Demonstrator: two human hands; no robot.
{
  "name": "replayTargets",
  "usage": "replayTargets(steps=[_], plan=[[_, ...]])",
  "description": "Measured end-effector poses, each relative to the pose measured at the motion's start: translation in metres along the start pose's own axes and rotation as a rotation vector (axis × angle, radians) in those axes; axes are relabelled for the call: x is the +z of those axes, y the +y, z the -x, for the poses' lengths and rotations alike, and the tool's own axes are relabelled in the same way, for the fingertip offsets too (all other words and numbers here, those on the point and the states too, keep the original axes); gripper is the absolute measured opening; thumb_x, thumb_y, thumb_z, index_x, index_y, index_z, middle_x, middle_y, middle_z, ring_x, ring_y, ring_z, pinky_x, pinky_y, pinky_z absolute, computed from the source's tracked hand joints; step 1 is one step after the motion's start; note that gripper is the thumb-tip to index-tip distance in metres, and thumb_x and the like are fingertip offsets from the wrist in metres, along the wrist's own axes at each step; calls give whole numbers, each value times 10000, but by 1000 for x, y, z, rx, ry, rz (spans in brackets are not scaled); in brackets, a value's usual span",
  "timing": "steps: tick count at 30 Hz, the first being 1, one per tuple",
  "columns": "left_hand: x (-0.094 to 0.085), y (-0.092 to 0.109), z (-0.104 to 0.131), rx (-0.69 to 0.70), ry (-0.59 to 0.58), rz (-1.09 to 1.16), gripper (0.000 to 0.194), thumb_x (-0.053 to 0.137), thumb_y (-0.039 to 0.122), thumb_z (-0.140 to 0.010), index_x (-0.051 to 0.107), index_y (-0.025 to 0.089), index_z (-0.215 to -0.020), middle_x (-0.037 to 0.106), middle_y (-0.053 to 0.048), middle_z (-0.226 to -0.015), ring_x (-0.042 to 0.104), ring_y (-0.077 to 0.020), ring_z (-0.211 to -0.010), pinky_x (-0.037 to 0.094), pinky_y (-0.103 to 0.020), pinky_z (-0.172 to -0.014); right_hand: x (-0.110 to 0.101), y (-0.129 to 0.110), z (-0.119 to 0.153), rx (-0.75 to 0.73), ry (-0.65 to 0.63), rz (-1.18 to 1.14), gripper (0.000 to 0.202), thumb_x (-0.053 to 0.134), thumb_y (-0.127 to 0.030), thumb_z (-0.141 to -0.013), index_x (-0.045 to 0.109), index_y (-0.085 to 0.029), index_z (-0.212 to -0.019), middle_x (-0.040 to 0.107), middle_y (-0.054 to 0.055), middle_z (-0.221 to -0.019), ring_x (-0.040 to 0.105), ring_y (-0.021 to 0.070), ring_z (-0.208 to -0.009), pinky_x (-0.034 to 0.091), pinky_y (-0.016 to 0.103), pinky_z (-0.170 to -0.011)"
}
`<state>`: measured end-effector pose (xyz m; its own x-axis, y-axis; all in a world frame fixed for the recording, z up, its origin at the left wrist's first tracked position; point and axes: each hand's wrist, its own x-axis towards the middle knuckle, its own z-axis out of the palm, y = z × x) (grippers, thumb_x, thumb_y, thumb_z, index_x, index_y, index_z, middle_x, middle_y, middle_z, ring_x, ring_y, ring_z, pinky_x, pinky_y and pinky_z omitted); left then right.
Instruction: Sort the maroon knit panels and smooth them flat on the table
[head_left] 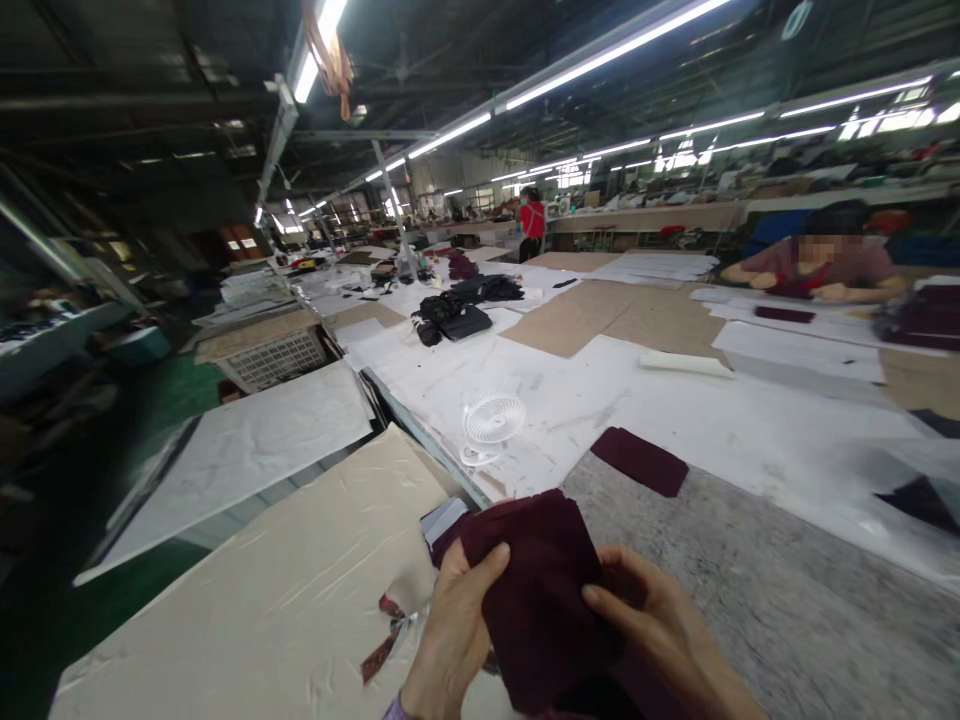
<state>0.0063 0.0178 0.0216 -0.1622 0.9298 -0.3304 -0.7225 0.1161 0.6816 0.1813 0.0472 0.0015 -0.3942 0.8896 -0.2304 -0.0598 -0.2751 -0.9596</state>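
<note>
A stack of maroon fabric pieces point(544, 590) is held up in front of me between both hands. My left hand point(461, 620) grips its left side, thumb on top and the other fingers hidden beneath. On the right side, my right hand point(652, 610) pinches the edge between thumb and fingers. Another maroon fabric piece point(640, 461) lies flat on the table beyond my right hand. Just past my left hand sits a small pile with grey and dark fabric point(444, 527). Patterned scraps point(382, 640) lie left of my left wrist.
A small white fan point(493, 418) stands on the white-covered table point(570, 390) ahead. Black fabric bundles point(457, 315) lie farther back. A cream-covered table point(300, 560) is at left, with a plastic crate point(277, 362) beyond it. A co-worker point(817, 260) leans over the table at right; another person point(532, 225) stands farther off.
</note>
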Motion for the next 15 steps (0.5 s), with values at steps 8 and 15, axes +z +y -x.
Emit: replayTargets(steps=[8,15], plan=[[-11,2,-2,-12,47,-22,426,788,170,-632,679,159,-1044,748,-73,-867,688,-250,-898,514,-365,-889,-9,17,9,-6,-117,124,155,631,-332,-790,612,-178,-776,605,-17,-724,549,133,-680,419,234,-622],[-9,4,3,2,-26,-88,396,776,185,-656,690,163,-1042,742,-88,-938,662,-261,-982,491,-369,-927,-5,6,13,-47,-204,74,292,602,-463,-802,605,-173,-836,609,24,-817,572,174,-781,444,270,-683]])
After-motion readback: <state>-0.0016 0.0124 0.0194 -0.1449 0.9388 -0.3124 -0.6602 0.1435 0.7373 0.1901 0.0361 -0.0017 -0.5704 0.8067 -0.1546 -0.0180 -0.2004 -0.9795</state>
